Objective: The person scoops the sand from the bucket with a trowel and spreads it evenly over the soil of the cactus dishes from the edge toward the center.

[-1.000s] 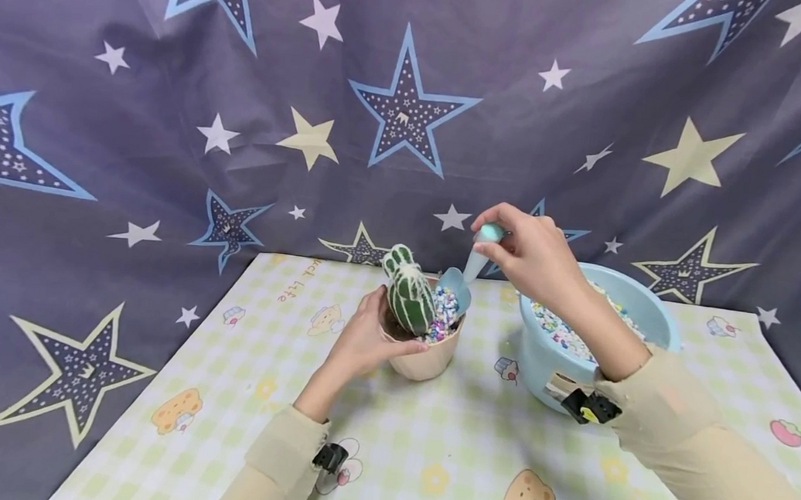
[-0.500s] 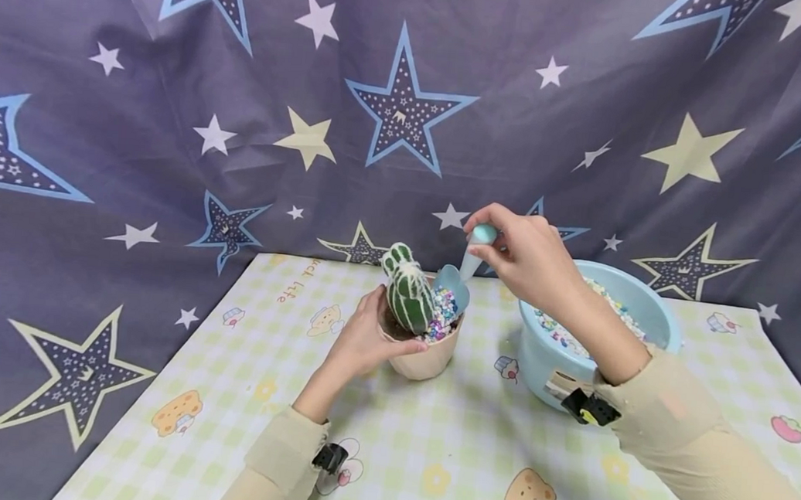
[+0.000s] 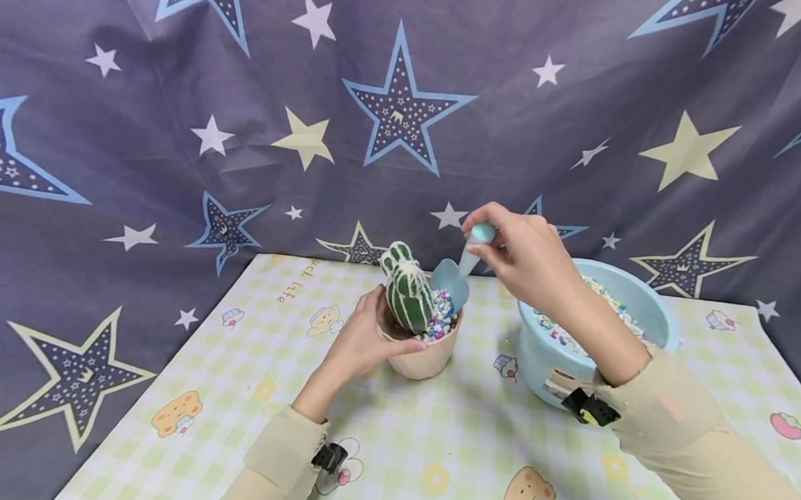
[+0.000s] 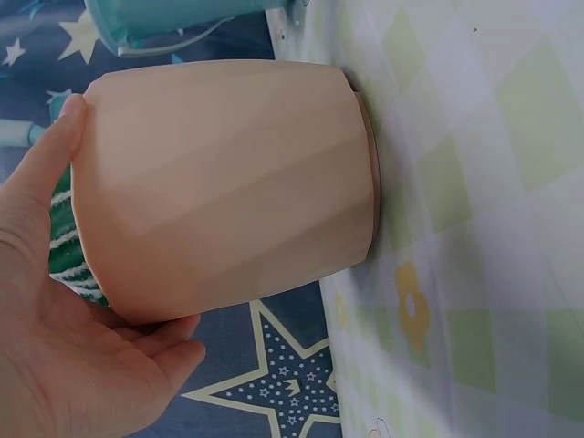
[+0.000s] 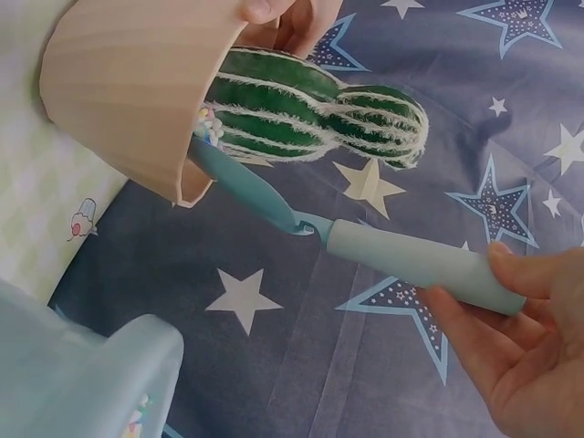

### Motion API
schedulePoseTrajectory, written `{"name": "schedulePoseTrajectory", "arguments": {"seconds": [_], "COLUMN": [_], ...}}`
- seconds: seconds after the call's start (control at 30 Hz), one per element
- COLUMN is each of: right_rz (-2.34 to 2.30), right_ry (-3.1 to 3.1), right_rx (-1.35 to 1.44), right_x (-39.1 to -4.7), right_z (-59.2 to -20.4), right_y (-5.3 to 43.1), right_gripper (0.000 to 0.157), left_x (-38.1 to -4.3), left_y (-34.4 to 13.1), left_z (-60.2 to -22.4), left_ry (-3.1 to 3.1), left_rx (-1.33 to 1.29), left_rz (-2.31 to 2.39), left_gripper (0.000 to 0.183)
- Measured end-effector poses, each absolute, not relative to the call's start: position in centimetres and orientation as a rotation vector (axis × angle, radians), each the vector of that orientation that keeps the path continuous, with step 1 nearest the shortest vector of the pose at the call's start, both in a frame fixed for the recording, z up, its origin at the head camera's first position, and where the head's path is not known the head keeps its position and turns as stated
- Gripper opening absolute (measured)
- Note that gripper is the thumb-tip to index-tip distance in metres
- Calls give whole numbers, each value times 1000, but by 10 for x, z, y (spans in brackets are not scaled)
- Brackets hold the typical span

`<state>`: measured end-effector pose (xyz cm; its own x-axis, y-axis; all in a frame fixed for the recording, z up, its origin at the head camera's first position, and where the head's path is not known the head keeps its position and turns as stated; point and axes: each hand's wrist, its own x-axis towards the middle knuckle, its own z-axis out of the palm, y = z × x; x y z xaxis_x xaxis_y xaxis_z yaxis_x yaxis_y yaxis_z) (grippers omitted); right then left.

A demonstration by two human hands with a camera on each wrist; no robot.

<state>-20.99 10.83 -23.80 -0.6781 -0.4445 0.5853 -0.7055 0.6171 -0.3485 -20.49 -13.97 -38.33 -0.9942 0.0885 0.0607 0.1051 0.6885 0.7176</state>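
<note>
My left hand (image 3: 364,339) grips the side of a beige flowerpot (image 3: 422,360), thumb along the near rim and fingers round the left side. A green cactus (image 3: 409,297) with white woolly ribs leans to the left in the pot. My right hand (image 3: 529,255) pinches the pale handle of a blue hand trowel (image 3: 451,281) by its upper end. The trowel's blade points down into the pot's right side, among small multicoloured pebbles (image 3: 442,315). In the right wrist view the blade (image 5: 251,187) dips inside the rim, right beside the cactus.
A light blue bucket (image 3: 546,369) holding more multicoloured pebbles (image 3: 613,300) stands to the right, partly behind my right forearm. A checked tablecloth (image 3: 471,433) with printed cartoons covers the table. Behind its back edge hangs a dark curtain (image 3: 404,196) printed with stars.
The trowel's blade has tipped and shifted slightly left, and fewer pebbles show on it. The right hand moved a little left with it. My left hand stays on the flowerpot.
</note>
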Motion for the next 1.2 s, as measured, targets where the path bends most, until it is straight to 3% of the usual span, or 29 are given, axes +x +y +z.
{"name": "schedulePoseTrajectory", "arguments": {"seconds": [0.67,1.2], "right_rz": [825,1125], "right_ry": [-2355,-2299], "right_rx": [866,542], "right_x": [-208,-198], "right_z": [-234,-231], "right_y": [121,170], "right_gripper": [18,21], "left_x": [-204,-202], "left_y": [-139,-152], "left_z": [-383,-364], "left_ry": [-2843,-2764], "left_rx": [-178,-168], "left_rz": [-1248,-1284], "left_gripper": [128,126]}}
